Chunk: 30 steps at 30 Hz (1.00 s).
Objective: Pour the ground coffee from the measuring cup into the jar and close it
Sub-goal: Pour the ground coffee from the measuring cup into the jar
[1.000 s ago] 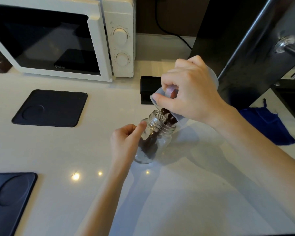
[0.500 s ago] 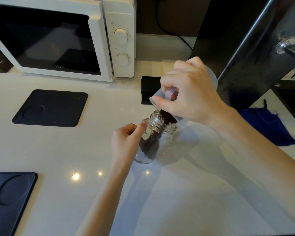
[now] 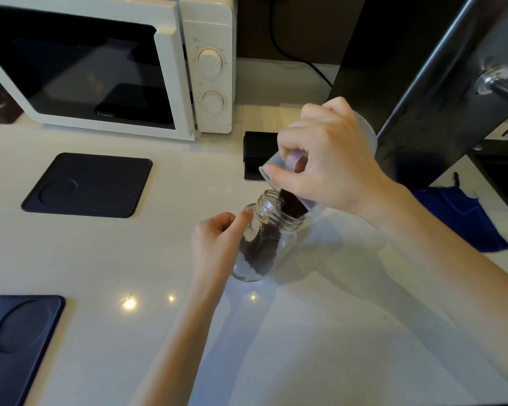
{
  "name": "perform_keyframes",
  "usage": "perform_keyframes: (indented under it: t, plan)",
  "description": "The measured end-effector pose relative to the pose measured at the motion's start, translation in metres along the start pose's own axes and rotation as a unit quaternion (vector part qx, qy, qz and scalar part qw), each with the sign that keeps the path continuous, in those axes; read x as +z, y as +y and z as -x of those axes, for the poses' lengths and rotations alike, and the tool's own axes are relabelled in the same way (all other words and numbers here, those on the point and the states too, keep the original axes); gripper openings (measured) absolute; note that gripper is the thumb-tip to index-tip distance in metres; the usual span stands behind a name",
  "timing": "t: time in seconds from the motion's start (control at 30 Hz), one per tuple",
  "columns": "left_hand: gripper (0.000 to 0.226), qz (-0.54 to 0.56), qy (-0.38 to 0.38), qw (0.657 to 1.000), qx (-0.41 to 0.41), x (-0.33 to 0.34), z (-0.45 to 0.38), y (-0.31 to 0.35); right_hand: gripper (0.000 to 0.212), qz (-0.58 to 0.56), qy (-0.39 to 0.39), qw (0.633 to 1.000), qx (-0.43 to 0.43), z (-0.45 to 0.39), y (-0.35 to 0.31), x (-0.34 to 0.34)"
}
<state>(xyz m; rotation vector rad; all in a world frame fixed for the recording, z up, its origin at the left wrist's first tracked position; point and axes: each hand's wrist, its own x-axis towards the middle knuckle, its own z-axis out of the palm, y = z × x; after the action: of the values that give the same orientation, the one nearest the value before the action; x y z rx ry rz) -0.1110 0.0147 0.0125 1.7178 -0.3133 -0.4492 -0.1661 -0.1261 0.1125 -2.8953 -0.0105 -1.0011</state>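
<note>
A small clear glass jar (image 3: 279, 230) with a threaded open mouth stands on the white counter, tilted slightly, with dark ground coffee (image 3: 261, 250) inside. My left hand (image 3: 220, 247) grips its left side. My right hand (image 3: 329, 165) holds a translucent plastic measuring cup (image 3: 364, 133) by its handle, tipped steeply over the jar. Dark coffee slides from the cup's spout (image 3: 292, 205) into the jar mouth. No jar lid is in sight.
A white microwave (image 3: 208, 68) stands at the back left. Two black mats lie on the counter, one at mid-left (image 3: 88, 186) and one at the lower left (image 3: 18, 341). A black box (image 3: 255, 153) sits behind the cup. A blue cloth (image 3: 464, 215) lies right, under a dark machine (image 3: 440, 68).
The pour continues with both hands almost still. The coffee in the jar has risen a little.
</note>
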Motion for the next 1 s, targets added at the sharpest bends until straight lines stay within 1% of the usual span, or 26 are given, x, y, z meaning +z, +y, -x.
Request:
perform_keyframes:
  t: [0.2, 0.37, 0.63, 1.0]
  plan:
    - [0.047, -0.003, -0.003, 1.000, 0.007, -0.0006, -0.0023, -0.0017, 0.038, -0.010, -0.002, 1.000, -0.008, -0.0006, 0.0006, -0.0018]
    - [0.047, 0.001, 0.003, 1.000, 0.001, -0.0007, -0.0012, -0.0014, 0.034, -0.026, -0.009, 1.000, -0.008, 0.0007, -0.0008, -0.0041]
    - [0.050, 0.009, 0.002, 1.000, 0.000, 0.0021, 0.0002, -0.0012, 0.033, -0.004, -0.006, 1.000, -0.013, 0.0010, 0.0008, -0.0026]
    - [0.046, 0.022, 0.003, 1.000, 0.000, 0.0037, 0.0016, -0.0012, 0.032, -0.001, -0.010, 1.000, -0.011, 0.0004, -0.0005, -0.0042]
